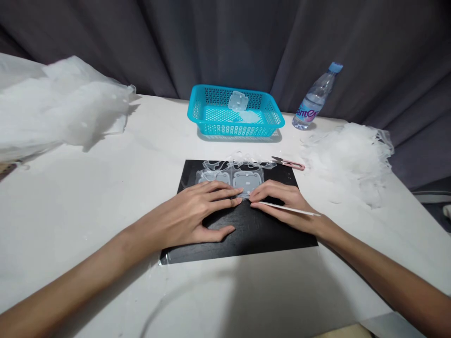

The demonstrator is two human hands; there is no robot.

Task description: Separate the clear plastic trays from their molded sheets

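Note:
On a black mat (268, 230) lies a translucent plastic sheet (247, 180) with two squarish molded shapes side by side. My left hand (197, 206) rests on the sheet's near left part with its fingers spread and the thumb apart on the mat. In my right hand (287, 204) a thin white stick-like tool (292, 209) is pinched, its tip hidden at the fingertips by the sheet's near edge. Thin clear plastic scraps (243, 162) lie along the sheet's far edge.
Behind the mat stands a blue basket (236, 129) holding translucent pieces. Pink-handled snips (294, 165) lie at the mat's far right corner. A water bottle (315, 101) stands behind. White plastic heaps lie left (66, 103) and right (352, 159).

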